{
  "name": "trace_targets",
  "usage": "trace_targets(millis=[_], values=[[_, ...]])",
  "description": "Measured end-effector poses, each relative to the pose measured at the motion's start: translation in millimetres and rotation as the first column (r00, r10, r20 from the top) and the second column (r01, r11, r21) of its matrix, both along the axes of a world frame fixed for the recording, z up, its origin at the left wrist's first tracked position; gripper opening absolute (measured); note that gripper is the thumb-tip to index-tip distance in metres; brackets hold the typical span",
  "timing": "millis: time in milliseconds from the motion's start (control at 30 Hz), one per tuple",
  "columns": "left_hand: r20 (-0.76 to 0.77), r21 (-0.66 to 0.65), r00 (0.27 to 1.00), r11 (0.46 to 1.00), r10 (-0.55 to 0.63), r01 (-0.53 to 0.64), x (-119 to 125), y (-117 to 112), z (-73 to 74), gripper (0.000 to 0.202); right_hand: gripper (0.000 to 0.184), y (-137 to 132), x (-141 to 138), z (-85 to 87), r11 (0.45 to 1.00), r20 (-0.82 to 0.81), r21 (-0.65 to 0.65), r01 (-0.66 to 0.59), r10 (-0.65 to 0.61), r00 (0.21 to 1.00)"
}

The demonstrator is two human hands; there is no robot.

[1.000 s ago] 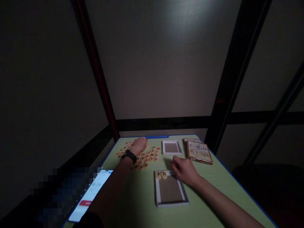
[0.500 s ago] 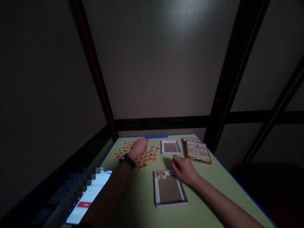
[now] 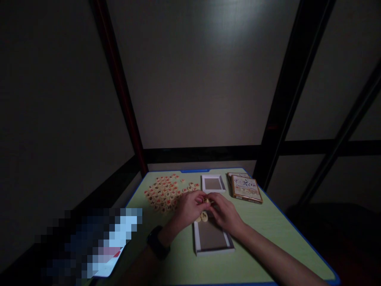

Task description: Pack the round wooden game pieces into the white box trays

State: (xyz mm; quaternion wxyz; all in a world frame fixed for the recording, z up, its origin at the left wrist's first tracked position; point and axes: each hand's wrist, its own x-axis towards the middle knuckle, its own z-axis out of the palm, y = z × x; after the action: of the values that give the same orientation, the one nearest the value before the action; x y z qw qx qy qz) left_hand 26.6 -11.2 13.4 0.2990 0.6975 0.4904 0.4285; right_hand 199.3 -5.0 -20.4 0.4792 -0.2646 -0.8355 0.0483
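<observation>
My left hand (image 3: 192, 208), a black watch on its wrist, and my right hand (image 3: 224, 210) meet above the far end of the near shallow box (image 3: 214, 251). Between their fingertips is a round wooden Chinese chess piece (image 3: 206, 200) with a dark character. Both hands are closed on it. Inside the box's far left corner lie two more pieces, the clearer one a dark-marked disc (image 3: 204, 216); my left hand partly covers the other. To the left, a spread of loose Chinese chess pieces (image 3: 162, 192) with red and dark characters covers the table, partly behind my left hand.
Behind my hands stands a second shallow white-rimmed box (image 3: 222, 184). Two printed box lids (image 3: 246, 188) overlap at the right. A phone (image 3: 108, 266), partly blurred out, lies at the lower left. The green table (image 3: 274, 238) has a blue edge, with a wall behind it.
My left hand has come from the loose pieces toward me and right, to my right hand. My right hand has shifted slightly left, and a piece now shows between both hands' fingers.
</observation>
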Motion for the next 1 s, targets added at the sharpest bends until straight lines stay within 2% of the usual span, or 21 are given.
trace_targets(millis=[100, 167, 233, 300, 467, 567, 667, 767, 867, 1000], values=[[0.214, -0.116, 0.976, 0.991, -0.042, 0.068, -4, 5, -5.0, 0.019, 0.023, -1, 0, -1.3, 1.000, -0.011, 0.016, 0.021, -0.021, 1.000], [0.313, -0.143, 0.948, 0.984, -0.053, 0.102, -8, 9, -7.9, 0.021, 0.028, 0, 0, -1.4, 1.000, -0.028, 0.026, 0.016, -0.015, 0.999], [0.355, -0.150, 0.934, 0.984, -0.038, 0.097, -11, 13, -11.0, 0.027, 0.033, 0, 1, -0.5, 1.000, -0.027, 0.023, 0.000, 0.000, 1.000], [0.343, -0.143, 0.939, 0.989, 0.007, 0.045, -14, 17, -14.8, 0.029, 0.032, -1, 2, 2.4, 1.000, 0.001, -0.018, -0.010, 0.010, 1.000], [0.143, -0.033, 0.972, 0.982, 0.187, -0.184, -13, 20, -21.3, 0.013, 0.018, -13, 2, 21.3, 0.976, 0.151, -0.217, -0.023, 0.056, 0.987], [-0.060, 0.008, 0.965, 0.967, 0.256, -0.256, -12, 13, -18.9, 0.014, 0.017, -28, 1, 33.2, 0.938, 0.306, -0.337, 0.077, 0.032, 0.952], [-0.224, 0.015, 0.934, 0.959, 0.278, -0.282, -10, 5, -14.7, 0.018, 0.014, -43, -2, 35.4, 0.891, 0.461, -0.414, 0.188, 0.027, 0.887], [-0.317, 0.010, 0.911, 0.962, 0.263, -0.275, -8, 1, -13.6, 0.019, 0.006, -52, -5, 31.1, 0.856, 0.549, -0.440, 0.271, 0.018, 0.836], [-0.361, 0.032, 0.896, 0.964, 0.257, -0.263, -6, 1, -15.3, 0.019, 0.005, -56, -5, 29.6, 0.844, 0.578, -0.435, 0.313, -0.005, 0.816], [-0.379, 0.044, 0.897, 0.972, 0.229, -0.230, -5, 0, -16.8, 0.020, 0.010, -55, -3, 33.8, 0.838, 0.613, -0.450, 0.310, 0.037, 0.789]])
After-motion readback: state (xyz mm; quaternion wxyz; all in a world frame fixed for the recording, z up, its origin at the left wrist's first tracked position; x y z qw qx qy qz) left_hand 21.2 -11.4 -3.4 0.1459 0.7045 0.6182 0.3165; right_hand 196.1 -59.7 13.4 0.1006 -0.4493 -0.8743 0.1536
